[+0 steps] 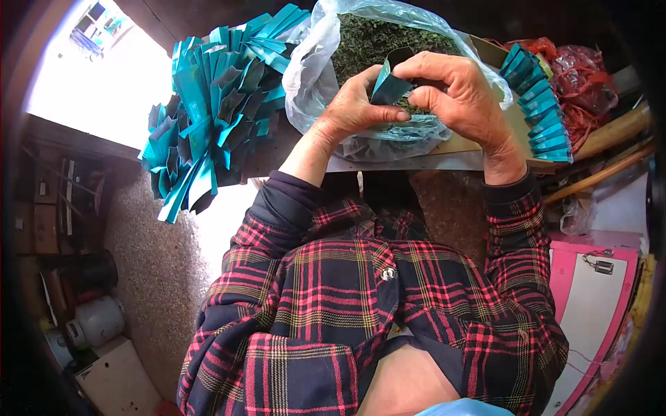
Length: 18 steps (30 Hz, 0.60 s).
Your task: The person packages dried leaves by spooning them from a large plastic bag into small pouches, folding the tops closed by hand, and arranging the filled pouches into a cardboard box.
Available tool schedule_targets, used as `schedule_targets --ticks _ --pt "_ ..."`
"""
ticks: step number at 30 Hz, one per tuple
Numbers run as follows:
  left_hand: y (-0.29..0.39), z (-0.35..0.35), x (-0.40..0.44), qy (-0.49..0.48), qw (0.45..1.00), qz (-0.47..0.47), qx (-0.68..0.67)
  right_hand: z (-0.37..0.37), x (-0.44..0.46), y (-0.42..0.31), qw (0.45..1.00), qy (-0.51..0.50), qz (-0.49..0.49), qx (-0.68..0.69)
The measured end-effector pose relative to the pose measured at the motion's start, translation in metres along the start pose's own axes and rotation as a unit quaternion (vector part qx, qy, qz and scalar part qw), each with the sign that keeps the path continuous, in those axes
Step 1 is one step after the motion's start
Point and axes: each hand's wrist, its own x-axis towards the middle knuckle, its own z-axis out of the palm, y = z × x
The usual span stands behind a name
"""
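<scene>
My left hand (359,105) grips a small teal packet (390,89) upright, with its dark inner side showing at the top. Close beside it, my right hand (454,93) has its thumb and fingers drawn together at the packet's edge; whatever is between them is hidden. Both hands are above a clear plastic bag (305,87) whose mouth is spread wide. Dried, dark green leafy material (368,43) fills the bag. To the left lies a large heap of teal packets (208,104), many with open ends.
A row of folded teal packets (540,104) lies on the right of the table (333,164), beside red plastic bags (586,83). Wooden poles (603,170) are at the far right, above a pink and white cabinet (593,298). A gas cylinder (97,321) stands lower left.
</scene>
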Motion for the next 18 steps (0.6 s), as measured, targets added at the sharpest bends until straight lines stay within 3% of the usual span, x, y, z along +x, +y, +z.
schedule_targets --ticks 5,8,11,13,14,16,18 --pt "-0.002 -0.002 0.000 0.013 1.000 0.005 0.000 0.000 0.000 -0.003 0.998 0.023 0.040 0.036" --pt "-0.002 -0.003 -0.003 0.031 0.999 0.001 -0.037 -0.006 -0.001 0.000 0.991 0.132 -0.008 0.014" --pt "-0.006 -0.007 -0.004 0.034 0.999 0.007 -0.014 -0.017 -0.011 0.020 0.982 0.182 0.032 0.042" --pt "-0.003 -0.010 -0.006 0.030 1.000 0.001 -0.009 -0.011 -0.018 0.043 0.982 0.179 0.057 -0.034" --pt "-0.002 -0.011 -0.007 0.026 1.000 -0.007 -0.005 -0.009 -0.022 0.055 0.984 0.127 0.107 -0.068" --pt "-0.001 -0.013 -0.008 0.037 0.999 0.001 -0.020 0.004 -0.028 0.078 0.946 0.061 0.051 -0.313" --pt "-0.002 -0.016 -0.012 0.058 0.997 0.009 -0.045 0.015 -0.036 0.091 0.942 0.032 0.081 -0.324"
